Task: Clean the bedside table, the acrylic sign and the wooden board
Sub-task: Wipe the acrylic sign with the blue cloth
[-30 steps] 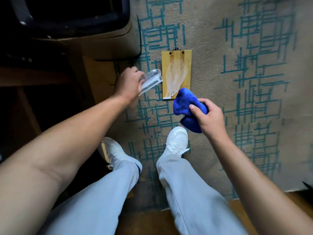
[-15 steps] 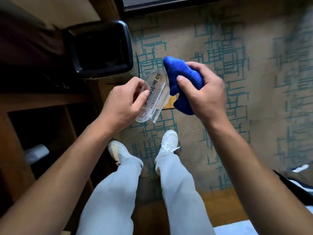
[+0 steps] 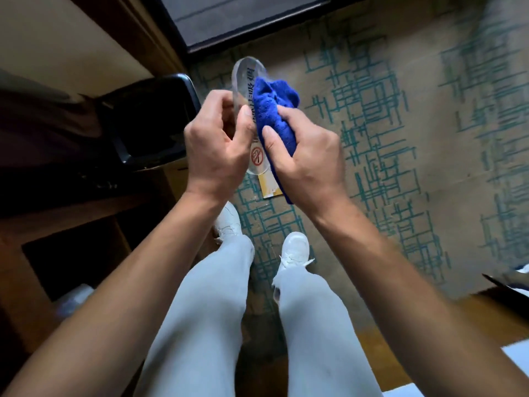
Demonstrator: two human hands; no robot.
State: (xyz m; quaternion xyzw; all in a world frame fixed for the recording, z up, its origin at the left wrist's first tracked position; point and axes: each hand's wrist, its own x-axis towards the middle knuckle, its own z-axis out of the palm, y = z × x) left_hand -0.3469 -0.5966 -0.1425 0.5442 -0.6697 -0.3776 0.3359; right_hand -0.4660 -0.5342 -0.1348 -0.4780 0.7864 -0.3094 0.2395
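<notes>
My left hand grips the clear acrylic sign, an oval plate with dark lettering and a red no-smoking symbol, held upright in front of me. In my right hand is a bunched blue cloth, pressed against the sign's right face. The yellow wooden board lies on the carpet below my hands, with only a corner showing. The dark wooden bedside table stands at the left, its open shelf in shadow.
A black bin stands on the floor just left of my hands. Beige carpet with teal line pattern covers the floor. My legs and white shoes are below. A white bed edge shows at the bottom right.
My left hand lifted the sign up from beside the board on the floor. My right hand brought the blue cloth against the sign, and both hands rose closer to the camera.
</notes>
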